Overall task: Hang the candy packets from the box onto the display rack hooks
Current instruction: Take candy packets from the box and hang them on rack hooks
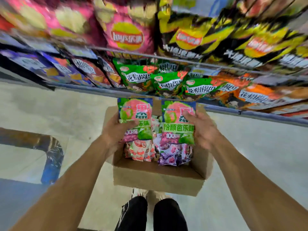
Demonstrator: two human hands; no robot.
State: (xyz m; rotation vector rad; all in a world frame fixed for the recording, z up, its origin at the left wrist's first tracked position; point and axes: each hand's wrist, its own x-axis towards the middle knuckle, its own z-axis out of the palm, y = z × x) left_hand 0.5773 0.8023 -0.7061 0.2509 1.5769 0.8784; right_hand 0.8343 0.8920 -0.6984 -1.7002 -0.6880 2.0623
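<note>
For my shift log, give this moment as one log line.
stage: pick-up | left hand: grips left candy packet | right hand: holds right candy packet | cardboard box: more packets inside

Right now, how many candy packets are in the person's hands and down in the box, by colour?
Green and pink packets in hand: 2, the left packet and the right packet
Pink and white packets in the box: 1 clump, individual count unclear
Purple: 1 clump, unclear
Total: 2 packets, 2 clumps

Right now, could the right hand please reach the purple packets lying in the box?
Probably yes: the right hand is just above the purple packets, and the box is open-topped. The green packet it holds partly covers them.
</note>
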